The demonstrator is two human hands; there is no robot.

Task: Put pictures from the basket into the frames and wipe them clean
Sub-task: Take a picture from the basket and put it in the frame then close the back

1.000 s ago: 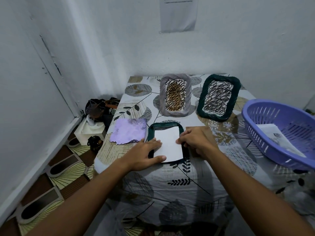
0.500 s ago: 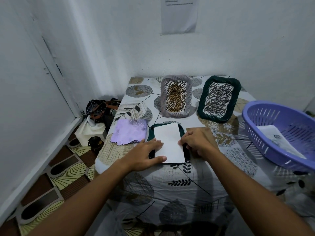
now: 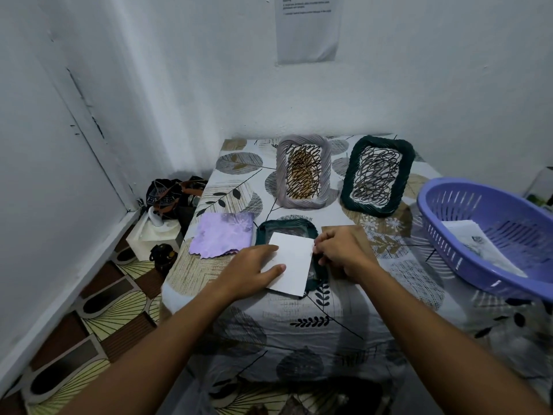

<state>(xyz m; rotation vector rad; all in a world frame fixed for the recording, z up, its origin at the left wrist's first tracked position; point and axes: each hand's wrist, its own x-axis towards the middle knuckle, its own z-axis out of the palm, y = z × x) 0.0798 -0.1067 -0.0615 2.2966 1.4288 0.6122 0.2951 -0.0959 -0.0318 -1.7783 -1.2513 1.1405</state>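
White picture (image 3: pixel 291 260), seemingly blank-backed, askew over dark-green frame (image 3: pixel 287 230)

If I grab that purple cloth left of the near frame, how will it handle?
The thin purple wiping cloth with a wavy edge lies flat, so it is probably floppy and light. On the patterned tablecloth it would likely bunch rather than slide when pushed.

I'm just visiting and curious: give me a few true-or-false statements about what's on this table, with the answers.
1. The purple basket is empty. False: white sheets lie in it.
2. A lilac cloth lies left of the near dark green frame. True.
3. Both hands, left hand and right hand, are at the white sheet. True.
4. The two far frames, grey frame and green frame, hold nothing. False: each shows a scribble picture.
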